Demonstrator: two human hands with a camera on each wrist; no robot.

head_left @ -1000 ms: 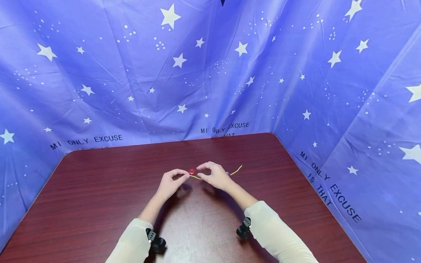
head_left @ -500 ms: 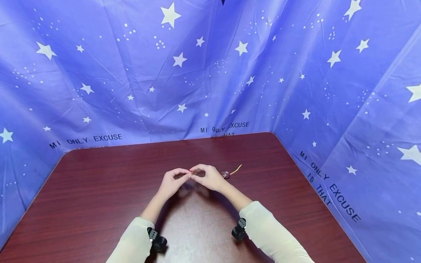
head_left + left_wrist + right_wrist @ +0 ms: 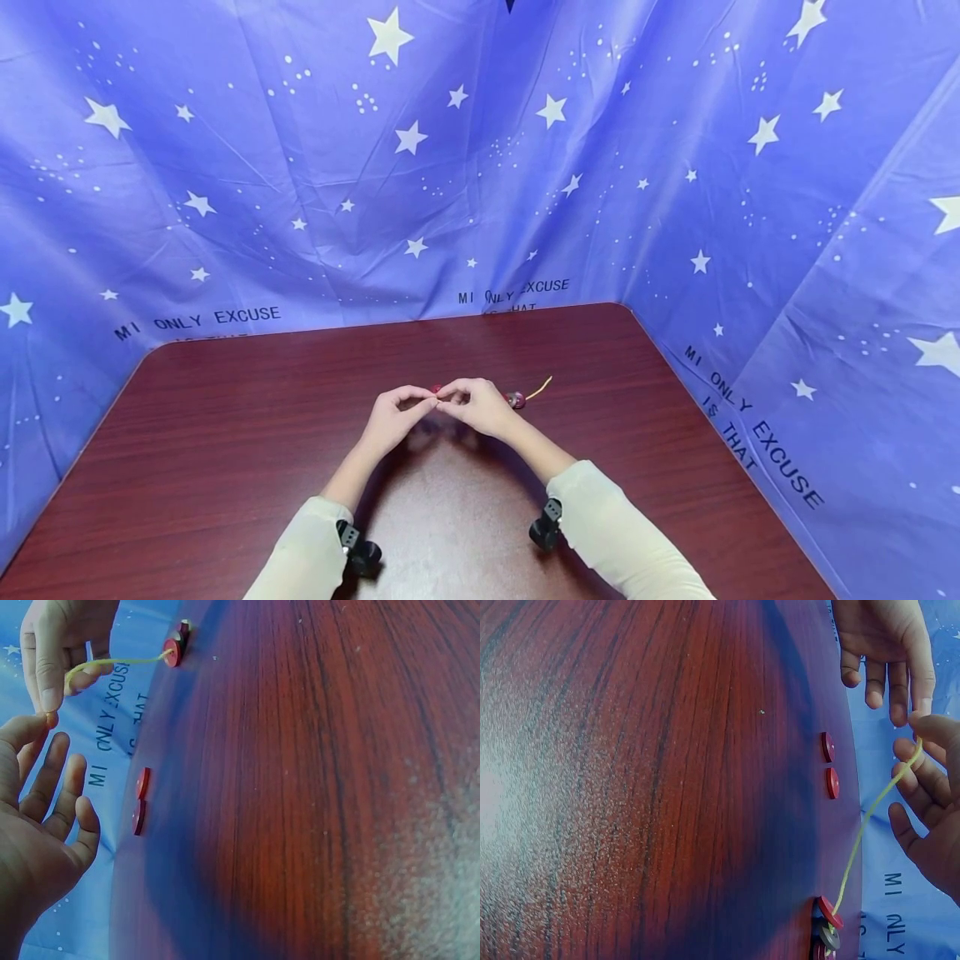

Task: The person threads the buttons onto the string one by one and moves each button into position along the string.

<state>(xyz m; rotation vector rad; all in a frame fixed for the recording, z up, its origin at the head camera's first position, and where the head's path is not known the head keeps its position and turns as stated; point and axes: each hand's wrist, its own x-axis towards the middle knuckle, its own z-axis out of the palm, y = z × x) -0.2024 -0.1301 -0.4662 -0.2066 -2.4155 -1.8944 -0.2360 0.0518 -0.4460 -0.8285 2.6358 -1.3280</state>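
Note:
In the head view, my left hand (image 3: pixel 392 418) and right hand (image 3: pixel 482 408) meet at their fingertips, a little above the table. Both pinch near the end of a yellow string (image 3: pixel 870 810); the very tip is hidden among the fingers. From the right fingertips the string runs down to a threaded red button (image 3: pixel 829 911) and a grey button (image 3: pixel 829 937) lying on the table. Two loose red buttons, one nearer the threaded group (image 3: pixel 143 783) and another beside it (image 3: pixel 139 817), lie near the hands. The remaining fingers of both hands are loosely spread.
The dark red-brown wooden table (image 3: pixel 247 433) has its far edge just beyond the hands. A blue star-patterned cloth (image 3: pixel 300 167) hangs behind and at the sides. The string's other end (image 3: pixel 540 387) sticks out to the right of the threaded buttons.
My right hand has moved left until its fingertips met the left ones at the string's end. The left hand has barely moved. The threaded buttons have come into view beside the right hand.

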